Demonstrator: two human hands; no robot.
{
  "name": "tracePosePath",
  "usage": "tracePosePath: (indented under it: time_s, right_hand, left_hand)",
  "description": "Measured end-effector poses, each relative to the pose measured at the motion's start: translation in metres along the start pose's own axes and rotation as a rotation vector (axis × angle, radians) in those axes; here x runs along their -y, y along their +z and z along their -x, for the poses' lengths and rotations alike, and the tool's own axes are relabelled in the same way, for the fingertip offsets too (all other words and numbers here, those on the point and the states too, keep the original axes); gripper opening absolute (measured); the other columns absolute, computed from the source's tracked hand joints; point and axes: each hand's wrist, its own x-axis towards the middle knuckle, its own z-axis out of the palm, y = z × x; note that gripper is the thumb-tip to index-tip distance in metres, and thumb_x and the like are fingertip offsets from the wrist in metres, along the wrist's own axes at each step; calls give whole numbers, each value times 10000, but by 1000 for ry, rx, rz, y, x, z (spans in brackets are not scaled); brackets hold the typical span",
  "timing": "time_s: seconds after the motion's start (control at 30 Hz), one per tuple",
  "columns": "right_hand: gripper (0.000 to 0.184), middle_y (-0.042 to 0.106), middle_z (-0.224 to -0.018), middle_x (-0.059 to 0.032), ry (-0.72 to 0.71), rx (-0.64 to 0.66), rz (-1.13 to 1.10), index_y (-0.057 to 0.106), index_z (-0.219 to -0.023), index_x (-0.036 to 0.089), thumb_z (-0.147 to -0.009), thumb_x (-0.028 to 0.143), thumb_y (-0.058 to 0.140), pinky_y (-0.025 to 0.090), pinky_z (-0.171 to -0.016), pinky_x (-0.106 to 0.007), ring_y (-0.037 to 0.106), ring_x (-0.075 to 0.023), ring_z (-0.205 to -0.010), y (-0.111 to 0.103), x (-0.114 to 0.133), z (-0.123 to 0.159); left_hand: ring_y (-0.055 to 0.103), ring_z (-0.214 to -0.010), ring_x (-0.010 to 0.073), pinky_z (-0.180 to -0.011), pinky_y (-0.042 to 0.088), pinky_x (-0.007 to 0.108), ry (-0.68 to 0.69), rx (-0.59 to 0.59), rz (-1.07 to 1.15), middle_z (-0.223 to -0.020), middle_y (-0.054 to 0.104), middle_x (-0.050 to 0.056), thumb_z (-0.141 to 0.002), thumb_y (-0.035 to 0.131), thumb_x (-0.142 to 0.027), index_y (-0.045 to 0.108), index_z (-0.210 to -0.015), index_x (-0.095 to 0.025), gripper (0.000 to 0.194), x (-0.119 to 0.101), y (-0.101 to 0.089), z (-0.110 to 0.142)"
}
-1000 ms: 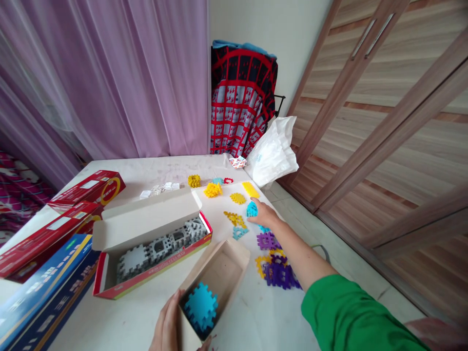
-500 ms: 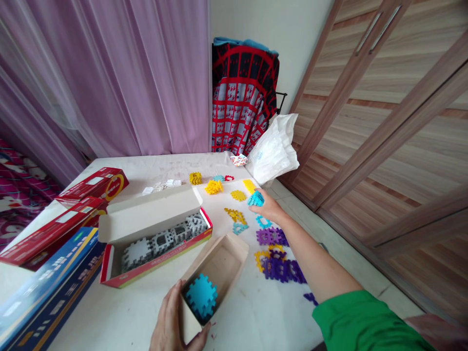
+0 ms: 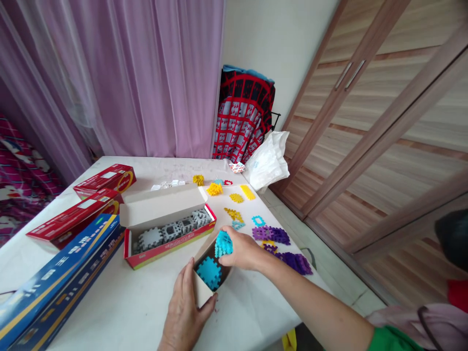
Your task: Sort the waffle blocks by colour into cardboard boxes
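My left hand (image 3: pixel 190 304) grips the near end of a small open cardboard box (image 3: pixel 203 293), fingers along one side and thumb on the other. Blue notched plastic pieces (image 3: pixel 209 273) lie stacked in the box's near end. Over its far part, my right hand (image 3: pixel 239 249) is closed around a stack of blue notched pieces (image 3: pixel 223 243). Beyond the right hand, a blue square frame piece (image 3: pixel 258 221) lies on the table. Purple pieces (image 3: pixel 270 235) sit to its right front, with more purple and some yellow ones nearer.
An open red box (image 3: pixel 171 248) of grey notched pieces stands left of the small box. Blue boxes (image 3: pixel 66 287) and red boxes (image 3: pixel 78 214) line the table's left. Yellow pieces (image 3: pixel 215 189) lie farther back, and a white plastic bag (image 3: pixel 268 161) hangs at the far right corner.
My right hand has lifted the blue stack from the table's right side and carried it back over the small box. My left hand keeps its grip on the box. The view has shifted slightly.
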Motion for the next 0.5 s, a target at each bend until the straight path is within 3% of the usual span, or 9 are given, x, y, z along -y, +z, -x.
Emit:
tracePosePath:
  time_s: [0.23, 0.37, 0.5]
  right_hand:
    - [736, 655, -1108, -115, 73, -136, 218, 413, -1286, 163, -623, 283, 709, 430, -851, -331, 617, -260, -1019, 30, 8, -10]
    - [957, 609, -1243, -172, 80, -145, 219, 236, -1449, 136, -644, 317, 720, 423, -916, -362, 590, -290, -1119, 31, 6, -10]
    - [968, 577, -1300, -176, 82, -98, 230, 210, -1473, 148, -665, 307, 719, 416, -949, -365, 566, -291, -1168, 27, 4, -8]
  left_hand:
    - [506, -1215, 315, -962, 489, 495, 23, -40, 34, -1333, 481, 189, -825, 604, -333, 96, -1512, -181, 867, -1, 4, -1]
    - [500, -1211, 314, -961, 487, 497, 34, -52, 46, -1338, 475, 193, -839, 594, -333, 93, -1511, -172, 854, -1, 5, 0]
    - [499, -1204, 322, -955, 488, 505, 32, -61, 58, -1318, 483, 199, -830, 607, -355, 113, -1507, -158, 861, 0, 6, 0]
